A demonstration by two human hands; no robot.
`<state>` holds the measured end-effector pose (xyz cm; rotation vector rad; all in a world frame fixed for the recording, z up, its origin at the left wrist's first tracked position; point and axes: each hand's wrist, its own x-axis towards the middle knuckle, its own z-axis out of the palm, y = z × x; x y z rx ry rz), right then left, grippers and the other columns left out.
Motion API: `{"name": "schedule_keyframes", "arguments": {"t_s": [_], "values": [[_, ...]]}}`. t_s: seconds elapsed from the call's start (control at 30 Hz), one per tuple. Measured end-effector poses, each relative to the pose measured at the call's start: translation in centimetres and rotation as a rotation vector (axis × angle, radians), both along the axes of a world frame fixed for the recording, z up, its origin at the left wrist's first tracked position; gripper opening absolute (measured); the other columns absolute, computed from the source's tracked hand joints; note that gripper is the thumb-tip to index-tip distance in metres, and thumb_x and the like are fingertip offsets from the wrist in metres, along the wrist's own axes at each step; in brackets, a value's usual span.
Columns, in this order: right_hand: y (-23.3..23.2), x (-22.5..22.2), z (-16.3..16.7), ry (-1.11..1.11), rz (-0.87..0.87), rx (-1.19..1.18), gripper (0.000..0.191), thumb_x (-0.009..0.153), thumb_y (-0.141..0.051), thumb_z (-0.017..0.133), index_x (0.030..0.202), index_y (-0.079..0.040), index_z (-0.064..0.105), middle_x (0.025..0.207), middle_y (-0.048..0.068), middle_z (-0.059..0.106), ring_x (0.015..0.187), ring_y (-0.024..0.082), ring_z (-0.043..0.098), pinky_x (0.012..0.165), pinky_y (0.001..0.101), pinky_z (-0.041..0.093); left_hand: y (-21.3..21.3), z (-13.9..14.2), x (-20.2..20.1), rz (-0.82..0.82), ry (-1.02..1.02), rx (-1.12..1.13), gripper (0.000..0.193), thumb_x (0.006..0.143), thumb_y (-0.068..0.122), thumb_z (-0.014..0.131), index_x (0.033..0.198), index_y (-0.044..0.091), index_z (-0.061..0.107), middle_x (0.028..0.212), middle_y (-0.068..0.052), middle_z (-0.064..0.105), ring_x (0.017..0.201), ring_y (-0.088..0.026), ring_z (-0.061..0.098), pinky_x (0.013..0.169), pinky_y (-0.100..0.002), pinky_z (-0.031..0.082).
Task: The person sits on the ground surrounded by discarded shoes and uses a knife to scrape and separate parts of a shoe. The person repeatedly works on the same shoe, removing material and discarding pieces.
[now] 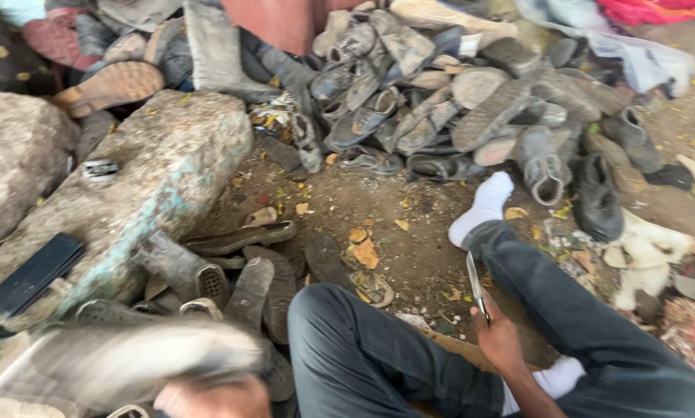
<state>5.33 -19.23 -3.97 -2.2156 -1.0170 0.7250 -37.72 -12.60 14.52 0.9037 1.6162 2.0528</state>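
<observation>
While seated among worn shoes | right hand closed on thin steel knife, blade up, could nick dark-trousered leg | left hand grips blurred grey shoe, may slip

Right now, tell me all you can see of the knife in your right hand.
The knife has a thin, flat, pale metal blade, bare and slightly dull. It points up and a little to the left, away from the body. The right hand grips its lower end, so the handle is hidden. The blade stands free above the dirt ground, between the two trouser legs, touching nothing but the hand.
</observation>
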Motion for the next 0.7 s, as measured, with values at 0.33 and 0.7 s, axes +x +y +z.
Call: {"name": "schedule_keyframes", "arguments": {"t_s": [0.33, 0.7], "values": [[3.1, -1.8, -0.1, 0.119, 0.148, -0.119, 0.062, 0.096, -0.037, 0.059, 0.155, -0.027, 0.044, 0.092, 0.020, 0.074, 0.089, 0.037, 0.074, 0.081, 0.0425, 0.058, 7.7, -1.5, 13.9, -0.751, 0.228, -0.249, 0.032, 0.092, 0.016, 0.071, 0.121, 0.003, 0.066, 0.097, -0.011, 0.074, 0.086, -0.022, 0.073, 0.078, -0.036, 0.058], [34.4, -24.8, 9.3, -0.269, 0.888, 0.597, 0.054, 0.095, -0.013, 0.063, 0.146, -0.027, 0.054, 0.121, 0.014, 0.072, 0.077, 0.036, 0.070, 0.063, 0.0451, 0.055, 19.2, -19.0, 10.9, -0.526, 0.761, -0.694, 0.039, 0.079, 0.035, 0.077, 0.083, -0.003, 0.068, 0.087, -0.032, 0.069, 0.085, -0.047, 0.068, 0.078, -0.055, 0.055]]}}
